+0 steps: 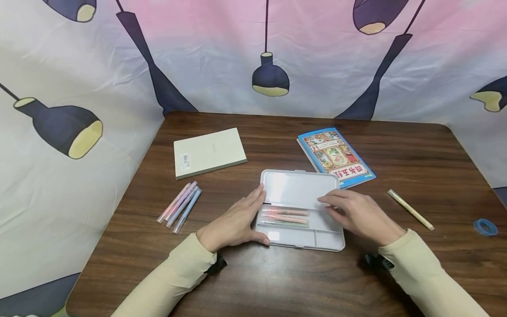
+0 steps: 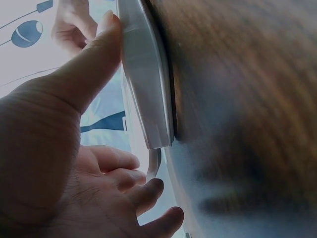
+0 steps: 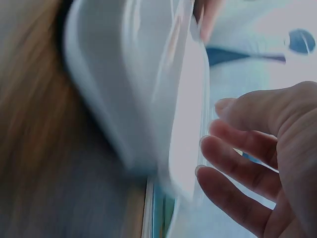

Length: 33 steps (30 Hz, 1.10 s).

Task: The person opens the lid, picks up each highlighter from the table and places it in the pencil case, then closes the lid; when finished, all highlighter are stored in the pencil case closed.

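A white pencil case (image 1: pixel 289 239) lies with its lid (image 1: pixel 297 187) swung back, away from the person. Inside its long compartment are pink, peach and green pens (image 1: pixel 286 218). My left hand (image 1: pixel 237 220) grips the case's left side, thumb at the front corner and fingers along the lid's edge; the left wrist view shows the thumb (image 2: pixel 94 67) against the front wall. Over the right side of the lid and tray hovers my right hand (image 1: pixel 358 213). Its fingers are loosely bent beside the lid in the right wrist view, holding nothing.
Several capped pens (image 1: pixel 182 204) lie at left, below a cream notebook (image 1: pixel 210 154). A blue-bordered booklet (image 1: pixel 336 156) sits behind the case, partly covered by its lid. To the right are a yellowish pen (image 1: pixel 410 209) and a blue tape roll (image 1: pixel 485 227).
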Each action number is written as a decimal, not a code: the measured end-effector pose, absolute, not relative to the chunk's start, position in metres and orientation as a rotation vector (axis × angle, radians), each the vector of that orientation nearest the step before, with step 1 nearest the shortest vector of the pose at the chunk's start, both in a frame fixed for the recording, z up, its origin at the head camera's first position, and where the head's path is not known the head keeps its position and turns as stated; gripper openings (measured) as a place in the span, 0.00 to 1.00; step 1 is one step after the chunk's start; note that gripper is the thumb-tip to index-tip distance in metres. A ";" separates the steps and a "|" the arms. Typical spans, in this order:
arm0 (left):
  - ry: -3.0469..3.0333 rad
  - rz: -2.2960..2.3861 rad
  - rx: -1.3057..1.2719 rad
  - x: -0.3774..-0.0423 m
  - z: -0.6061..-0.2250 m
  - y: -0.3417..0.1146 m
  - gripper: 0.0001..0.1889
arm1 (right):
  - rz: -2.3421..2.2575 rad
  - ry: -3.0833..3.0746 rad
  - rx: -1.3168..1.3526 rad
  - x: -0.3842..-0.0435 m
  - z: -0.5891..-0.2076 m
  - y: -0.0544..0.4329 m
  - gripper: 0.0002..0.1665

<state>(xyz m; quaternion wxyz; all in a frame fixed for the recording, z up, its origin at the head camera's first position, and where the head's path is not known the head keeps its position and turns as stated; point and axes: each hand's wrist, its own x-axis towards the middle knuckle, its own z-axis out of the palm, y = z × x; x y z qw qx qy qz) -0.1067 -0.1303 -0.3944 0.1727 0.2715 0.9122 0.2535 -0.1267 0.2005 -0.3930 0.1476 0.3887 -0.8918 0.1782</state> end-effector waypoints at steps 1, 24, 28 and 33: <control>2.586 0.720 0.770 -0.107 -0.394 -0.130 0.63 | 0.506 -2.575 1.080 -0.126 -0.392 0.208 0.18; 2.584 0.742 0.750 -0.105 -0.396 -0.130 0.62 | 0.427 -2.814 0.411 -0.113 -0.404 0.347 0.19; 2.588 0.741 0.763 -0.106 -0.396 -0.130 0.63 | 0.451 -2.876 0.323 -0.110 -0.405 0.356 0.19; 2.593 0.731 0.787 -0.106 -0.397 -0.131 0.63 | 0.471 -2.942 0.277 -0.108 -0.411 0.366 0.21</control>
